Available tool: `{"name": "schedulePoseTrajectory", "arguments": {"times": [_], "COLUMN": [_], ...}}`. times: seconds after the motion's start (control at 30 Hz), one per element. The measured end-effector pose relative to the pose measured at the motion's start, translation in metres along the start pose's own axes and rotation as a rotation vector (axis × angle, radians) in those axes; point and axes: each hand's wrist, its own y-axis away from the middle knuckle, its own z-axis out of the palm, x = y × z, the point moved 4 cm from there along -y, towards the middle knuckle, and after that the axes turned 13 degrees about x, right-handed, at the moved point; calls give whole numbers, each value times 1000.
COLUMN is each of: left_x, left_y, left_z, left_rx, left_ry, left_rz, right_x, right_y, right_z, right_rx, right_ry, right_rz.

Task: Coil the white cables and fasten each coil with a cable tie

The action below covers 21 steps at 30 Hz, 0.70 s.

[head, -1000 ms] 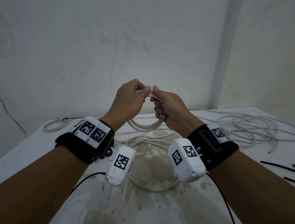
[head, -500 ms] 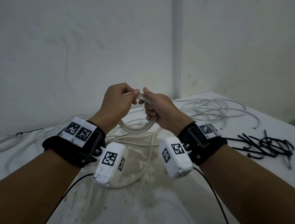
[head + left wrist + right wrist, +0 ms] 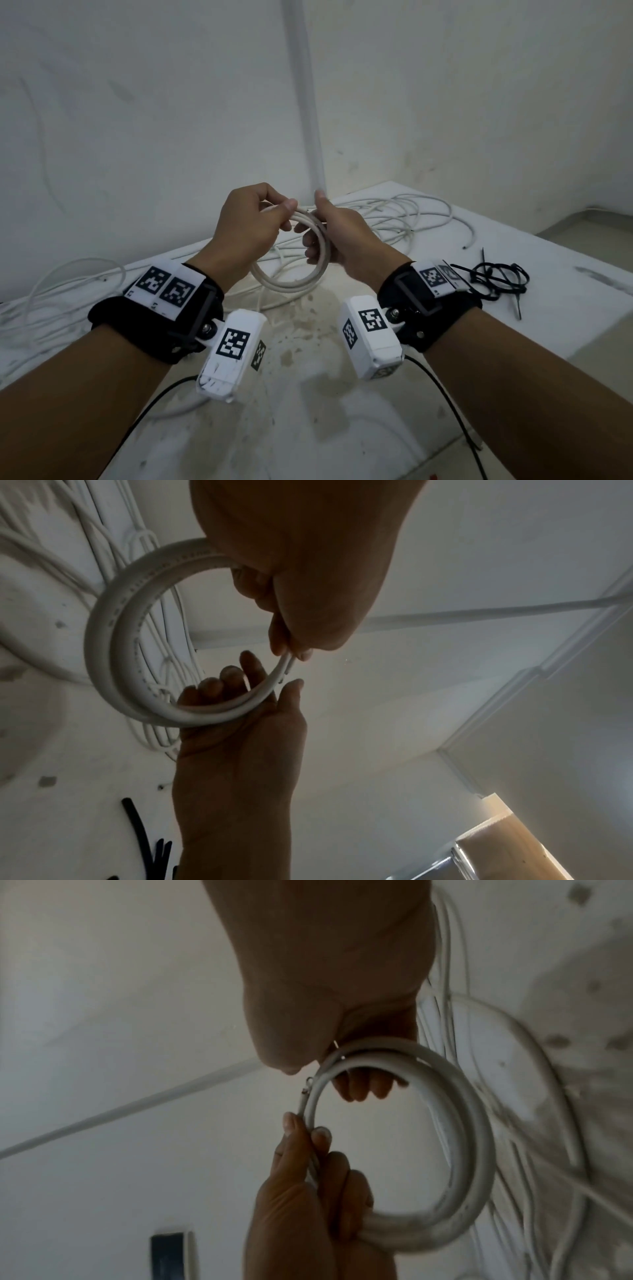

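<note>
I hold a small coil of white cable (image 3: 291, 286) upright above the table between both hands. My left hand (image 3: 286, 212) pinches the top of the coil between thumb and fingers, close to the cut cable end (image 3: 289, 666). My right hand (image 3: 313, 222) cups the coil's right side, its fingers (image 3: 308, 246) curled round the strands and its thumb raised off them. In the left wrist view the coil (image 3: 103, 631) lies across the right palm (image 3: 240, 737). The right wrist view shows the coil (image 3: 472, 1123) with the left fingers (image 3: 308, 1139) pinching it. A bunch of black cable ties (image 3: 493, 281) lies to the right.
Loose white cables (image 3: 404, 219) sprawl over the back of the stained white table (image 3: 342, 411), with more at the left (image 3: 51, 301). The walls meet in a corner just behind. The table's right edge (image 3: 548, 329) drops to the floor.
The view has swung right, bringing the black cable ties closer. My hands still hold the coil, but my right thumb has lifted off it and a gap has opened between the two thumbs.
</note>
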Motion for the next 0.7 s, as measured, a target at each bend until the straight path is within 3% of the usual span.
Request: {"name": "schedulePoseTrajectory", "arguments": {"times": [0.1, 0.23, 0.33, 0.47, 0.53, 0.63, 0.7], "left_x": [5, 7, 8, 14, 15, 15, 13], "left_y": [3, 8, 11, 12, 10, 8, 8], "left_z": [14, 30, 42, 51, 52, 51, 48], "left_rx": [-17, -49, -71, -96, -98, -100, -97], "left_ry": [-3, 11, 19, 39, 53, 68, 64], "left_rz": [-6, -33, -57, -54, -62, -73, -73], "right_x": [2, -2, 1, 14, 16, 18, 21], "right_y": [-11, -21, -21, -13, -12, -21, -30], "right_z": [-34, -90, -120, -133, -133, -126, -114], "right_rx": [169, 258, 250, 94, 89, 105, 38], "right_ry": [283, 1189, 1552, 1673, 1692, 1706, 1643], "right_rz": [-46, -223, -199, -89, -72, -139, -216]}}
